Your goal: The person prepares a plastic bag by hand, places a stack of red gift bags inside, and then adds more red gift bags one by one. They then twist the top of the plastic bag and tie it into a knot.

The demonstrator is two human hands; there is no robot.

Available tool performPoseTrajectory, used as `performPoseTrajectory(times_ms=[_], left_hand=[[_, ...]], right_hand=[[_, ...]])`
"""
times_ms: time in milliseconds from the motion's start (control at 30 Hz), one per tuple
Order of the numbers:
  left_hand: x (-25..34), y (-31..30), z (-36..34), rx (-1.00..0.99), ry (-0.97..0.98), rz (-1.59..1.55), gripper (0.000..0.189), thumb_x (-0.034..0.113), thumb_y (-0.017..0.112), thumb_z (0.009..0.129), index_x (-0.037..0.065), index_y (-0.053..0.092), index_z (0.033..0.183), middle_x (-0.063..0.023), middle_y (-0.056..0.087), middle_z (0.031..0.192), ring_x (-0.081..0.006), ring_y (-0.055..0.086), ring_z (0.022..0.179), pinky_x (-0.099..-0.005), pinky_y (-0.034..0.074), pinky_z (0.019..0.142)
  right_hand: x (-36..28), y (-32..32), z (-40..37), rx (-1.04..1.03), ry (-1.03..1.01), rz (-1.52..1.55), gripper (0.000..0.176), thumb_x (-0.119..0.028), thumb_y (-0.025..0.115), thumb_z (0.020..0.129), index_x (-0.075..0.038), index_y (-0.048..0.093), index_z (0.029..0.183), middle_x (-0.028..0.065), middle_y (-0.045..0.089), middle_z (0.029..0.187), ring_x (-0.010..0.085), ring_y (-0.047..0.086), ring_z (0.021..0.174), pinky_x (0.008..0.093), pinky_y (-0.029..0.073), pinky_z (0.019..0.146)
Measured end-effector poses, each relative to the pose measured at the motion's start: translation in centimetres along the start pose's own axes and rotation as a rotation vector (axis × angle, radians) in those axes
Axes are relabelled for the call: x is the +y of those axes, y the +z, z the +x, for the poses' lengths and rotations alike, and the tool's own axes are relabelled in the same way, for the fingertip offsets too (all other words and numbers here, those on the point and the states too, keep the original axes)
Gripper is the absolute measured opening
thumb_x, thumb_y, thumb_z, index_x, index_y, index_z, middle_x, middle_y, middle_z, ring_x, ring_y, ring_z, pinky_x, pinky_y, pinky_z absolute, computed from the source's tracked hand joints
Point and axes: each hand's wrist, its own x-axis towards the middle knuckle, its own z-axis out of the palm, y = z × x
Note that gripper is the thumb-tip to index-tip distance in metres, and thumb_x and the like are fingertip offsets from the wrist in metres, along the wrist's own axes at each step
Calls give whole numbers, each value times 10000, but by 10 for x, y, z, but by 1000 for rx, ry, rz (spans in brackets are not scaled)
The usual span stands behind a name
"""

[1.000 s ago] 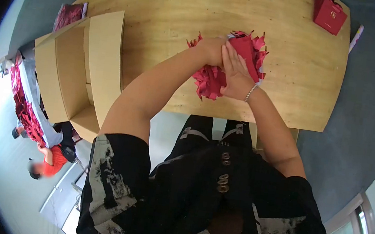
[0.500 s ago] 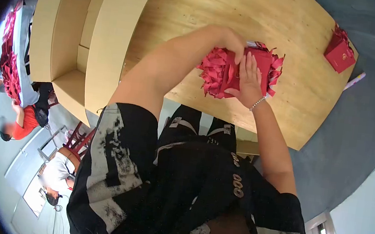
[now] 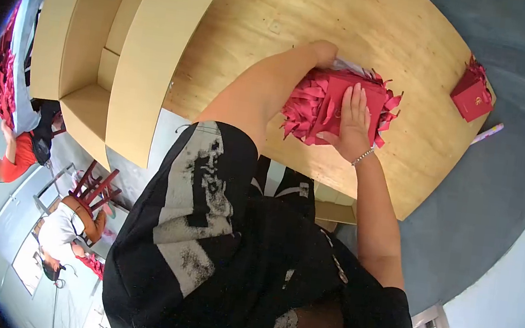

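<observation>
A stack of red gift bags (image 3: 330, 97) with ruffled red ribbons along its sides lies on the wooden table in front of me. My right hand (image 3: 354, 119) rests flat on the top bag, fingers stretched out and thumb apart. My left hand (image 3: 323, 52) reaches to the stack's far left corner, its fingers hidden from view. Beside it, a strip of whitish plastic (image 3: 351, 66) shows along the far edge of the stack.
To my left stands a large open cardboard box (image 3: 148, 52). Another red gift bag (image 3: 472, 98) sits at the right end of the table (image 3: 260, 19). Several people work at the far left, one in a red top (image 3: 17, 157), another in white (image 3: 59, 231) near a wooden chair (image 3: 92, 186).
My left hand has moved from the top of the stack to its far left corner. My right hand stays flat on the top bag. The whole view has shifted slightly.
</observation>
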Motion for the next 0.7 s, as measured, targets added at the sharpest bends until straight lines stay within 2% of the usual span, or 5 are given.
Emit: performPoseTrajectory(times_ms=[333, 433, 500, 600, 700], left_hand=[[-19, 2, -22, -93, 37, -452, 393, 367, 627, 695, 52, 685, 923, -204, 658, 913, -347, 632, 829, -407, 486, 764], [-1, -7, -30, 11, -7, -128, 400, 353, 629, 723, 29, 655, 955, -190, 655, 894, -337, 627, 797, -414, 485, 728], [5, -1, -28, 88, -217, 43, 333, 285, 618, 746, 49, 659, 977, -180, 653, 966, -339, 633, 870, -431, 496, 756], [-4, 4, -28, 313, -289, -25, 239, 195, 578, 772, 64, 677, 946, -174, 653, 990, -330, 630, 934, -433, 500, 793], [-18, -13, -52, 140, -259, 71, 227, 127, 542, 773, 77, 683, 943, -157, 656, 1000, -331, 628, 951, -429, 504, 793]], right_hand=[[-1, -1, 1, -5, -8, -12, 1246, -381, 821, 595, -33, -7, 1459, 188, -44, 1528, 356, -1, 1414, 495, 134, 1104], [-1, 0, 0, 2, -18, -15, 1248, -373, 821, 600, -32, -19, 1458, 192, -49, 1526, 360, 3, 1412, 501, 129, 1104], [-2, -1, 1, -1, -17, -20, 1249, -371, 821, 601, -35, -24, 1458, 193, -51, 1525, 360, 4, 1412, 503, 130, 1103], [0, 1, 1, 4, -13, -16, 1253, -367, 822, 602, -42, -32, 1459, 194, -56, 1524, 359, 3, 1412, 506, 129, 1103], [-2, 1, 1, 3, -13, -6, 1256, -370, 822, 602, -47, -35, 1460, 192, -59, 1525, 356, 0, 1412, 508, 125, 1104]])
